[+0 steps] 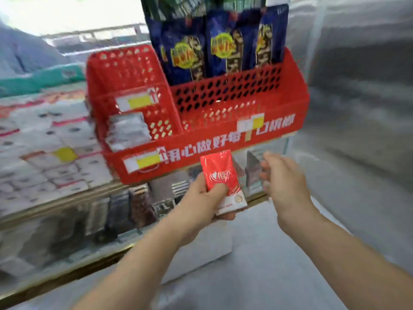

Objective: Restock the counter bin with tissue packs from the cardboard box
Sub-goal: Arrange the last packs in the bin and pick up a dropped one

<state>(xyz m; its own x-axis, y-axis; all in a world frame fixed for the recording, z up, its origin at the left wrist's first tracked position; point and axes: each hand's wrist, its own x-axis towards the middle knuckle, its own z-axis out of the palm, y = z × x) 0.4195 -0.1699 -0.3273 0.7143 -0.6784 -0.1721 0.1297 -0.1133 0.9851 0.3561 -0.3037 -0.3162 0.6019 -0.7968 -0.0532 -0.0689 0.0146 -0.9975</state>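
- The bench (55, 202) carried the red bin (201, 148), close enough to reach.
- Tall blue bags (190, 52) filled the bin's back part, and the front right part looked free.
- The left hand (201, 193) kept its grip pinched on a red tissue pack (220, 173) just below the bin's front, likely ready to lift it in.
- The right hand (283, 182) hung beside it with a loose grip, holding nothing.

Bin (201, 142): red plastic, perforated walls, smooth front band, slight gloss. Pack (220, 175): thin plastic film, glossy, creased. Packets (185, 52) in bin: dark blue film, shiny. Counter (55, 203): glass top, brass-coloured metal edge. Wrappers (127, 130): silvery, too blurred to tell material
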